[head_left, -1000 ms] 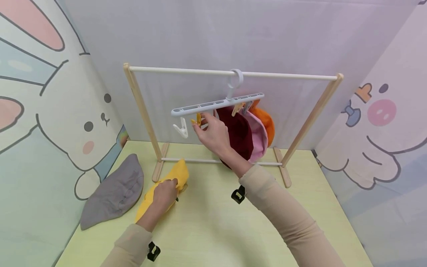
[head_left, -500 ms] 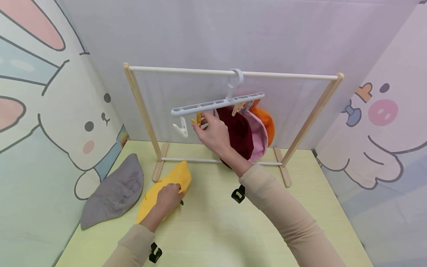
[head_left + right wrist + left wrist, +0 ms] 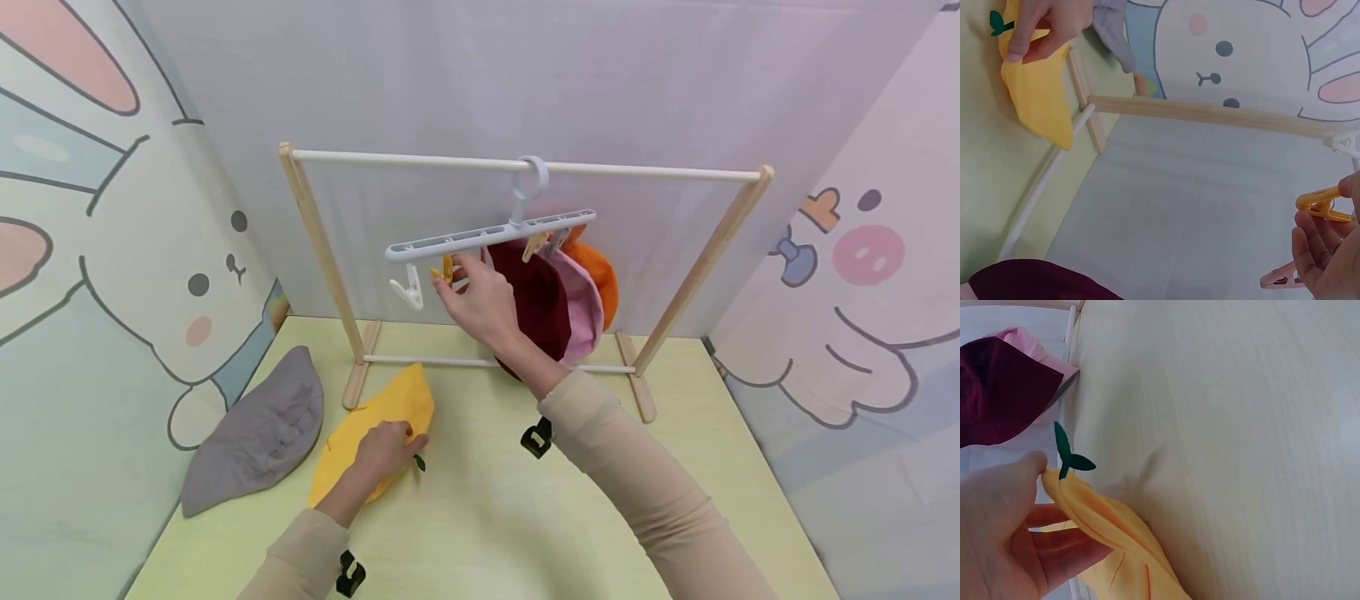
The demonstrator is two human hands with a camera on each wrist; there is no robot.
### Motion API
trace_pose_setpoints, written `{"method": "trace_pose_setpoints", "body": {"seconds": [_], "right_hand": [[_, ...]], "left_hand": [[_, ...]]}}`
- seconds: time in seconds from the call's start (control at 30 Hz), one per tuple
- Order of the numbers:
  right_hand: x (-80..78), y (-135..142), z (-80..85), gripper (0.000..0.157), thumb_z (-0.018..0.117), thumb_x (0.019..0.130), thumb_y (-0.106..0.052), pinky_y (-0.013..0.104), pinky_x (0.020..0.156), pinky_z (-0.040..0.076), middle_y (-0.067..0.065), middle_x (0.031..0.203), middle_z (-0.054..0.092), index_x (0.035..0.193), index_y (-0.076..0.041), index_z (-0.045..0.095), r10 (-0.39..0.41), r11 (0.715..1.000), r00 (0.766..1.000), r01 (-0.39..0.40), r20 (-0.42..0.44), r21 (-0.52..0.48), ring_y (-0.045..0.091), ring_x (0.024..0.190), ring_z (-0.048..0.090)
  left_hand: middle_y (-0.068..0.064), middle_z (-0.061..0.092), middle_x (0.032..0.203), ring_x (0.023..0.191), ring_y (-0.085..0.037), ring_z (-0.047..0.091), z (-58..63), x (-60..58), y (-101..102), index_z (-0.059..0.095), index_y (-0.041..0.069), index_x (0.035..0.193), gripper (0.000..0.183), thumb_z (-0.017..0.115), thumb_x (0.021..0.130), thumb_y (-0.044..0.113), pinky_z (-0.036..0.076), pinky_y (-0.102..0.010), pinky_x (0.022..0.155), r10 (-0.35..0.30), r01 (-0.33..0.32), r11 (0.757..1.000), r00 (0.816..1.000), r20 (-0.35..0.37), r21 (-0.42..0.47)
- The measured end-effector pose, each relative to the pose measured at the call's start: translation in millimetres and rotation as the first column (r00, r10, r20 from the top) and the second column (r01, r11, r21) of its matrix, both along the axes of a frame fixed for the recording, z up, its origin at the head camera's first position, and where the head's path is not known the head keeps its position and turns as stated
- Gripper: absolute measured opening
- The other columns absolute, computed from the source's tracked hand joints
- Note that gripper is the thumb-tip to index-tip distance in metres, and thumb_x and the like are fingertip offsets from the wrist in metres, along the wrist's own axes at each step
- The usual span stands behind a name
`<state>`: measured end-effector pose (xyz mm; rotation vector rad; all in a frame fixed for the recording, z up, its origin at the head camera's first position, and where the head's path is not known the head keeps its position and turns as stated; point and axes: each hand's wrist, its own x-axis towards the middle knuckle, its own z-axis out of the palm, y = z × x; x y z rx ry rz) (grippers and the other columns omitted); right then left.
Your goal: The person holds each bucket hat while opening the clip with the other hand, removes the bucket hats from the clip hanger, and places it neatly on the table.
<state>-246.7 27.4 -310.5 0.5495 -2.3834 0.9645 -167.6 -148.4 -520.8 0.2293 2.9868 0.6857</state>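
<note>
- Head view: we take as landmark the light grey plastic bar hanger (image 3: 491, 234), hooked on the white rail (image 3: 637, 169) of a rack with wooden legs
- We see the right hand (image 3: 483, 300) just under the hanger's left half, thumb and fingers together on a yellow plastic clothes clip (image 3: 1319, 201), pinching it
- We find a white plastic clip (image 3: 409, 290) below the hanger's left end
- We find the yellow fabric hat with a green leaf-shaped stem (image 3: 405, 396) on the pale wood-grain table (image 3: 480, 533), below and left of the hanger; the left hand (image 3: 384, 450) holds it, thumb near the stem, fingers against the cloth
- We see a dark maroon fabric hat (image 3: 542, 292), a pink fabric hat (image 3: 583, 308) and an orange fabric hat (image 3: 602, 275) beneath the hanger's right half
- We note a grey fabric hat (image 3: 262, 425) on the table, farther left of the hanger than the yellow one
</note>
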Motion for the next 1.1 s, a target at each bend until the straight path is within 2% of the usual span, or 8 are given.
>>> {"method": "trace_pose_setpoints", "body": {"seconds": [0.2,0.4,0.53,0.8,1.1], "right_hand": [[-1.9,0.0,-0.7,0.025,0.064,0.085,-0.029,0.025,0.060,0.051,0.001,0.087,0.070,0.104,-0.014,0.061,-0.001,1.000,1.000,0.001,0.002,0.001,0.010,0.067,0.065],[-1.6,0.0,-0.2,0.023,0.064,0.085,-0.029,0.025,0.059,0.051,0.001,0.087,0.070,0.102,-0.014,0.061,0.002,1.000,1.000,-0.002,-0.006,0.004,0.010,0.067,0.065],[-1.3,0.0,0.0,0.023,0.064,0.085,-0.030,0.025,0.060,0.051,0.001,0.088,0.070,0.102,-0.014,0.061,0.002,1.000,1.000,-0.002,0.000,0.003,0.010,0.067,0.065],[-1.0,-0.1,0.0,0.025,0.064,0.085,-0.030,0.026,0.060,0.051,0.001,0.088,0.070,0.103,-0.013,0.061,0.002,1.000,1.000,-0.002,0.007,0.001,0.010,0.067,0.066],[-0.2,0.2,0.3,0.024,0.064,0.084,-0.030,0.026,0.061,0.051,0.000,0.087,0.070,0.102,-0.014,0.061,-0.001,1.000,1.000,0.001,0.014,0.002,0.010,0.067,0.066]], "left_hand": [[-0.008,0.068,0.090,0.068,-0.022,0.061,-3.5,-0.1,-1.1,0.068,0.005,0.093,0.034,0.055,0.089,0.036,0.048,-0.035,0.057,-0.035,0.035,0.999,0.999,0.010,-0.010],[-0.013,0.065,0.100,0.073,-0.027,0.061,-3.5,1.4,-1.9,0.066,0.003,0.102,0.032,0.061,0.084,0.029,0.048,-0.039,0.059,-0.060,0.061,0.998,0.997,0.054,-0.021],[-0.014,0.061,0.098,0.075,-0.028,0.059,-3.0,3.0,-2.0,0.064,0.003,0.105,0.035,0.064,0.080,0.028,0.047,-0.040,0.061,-0.063,0.067,0.996,0.995,0.074,-0.056],[-0.010,0.057,0.094,0.074,-0.026,0.057,-3.4,2.2,-1.4,0.064,0.007,0.106,0.041,0.067,0.078,0.037,0.046,-0.040,0.056,-0.037,0.049,0.989,0.996,0.085,-0.138],[-0.008,0.053,0.091,0.075,-0.026,0.053,-5.6,1.0,-0.8,0.064,0.007,0.105,0.042,0.068,0.077,0.038,0.043,-0.040,0.055,-0.022,0.035,0.990,0.995,0.098,-0.137]]}}
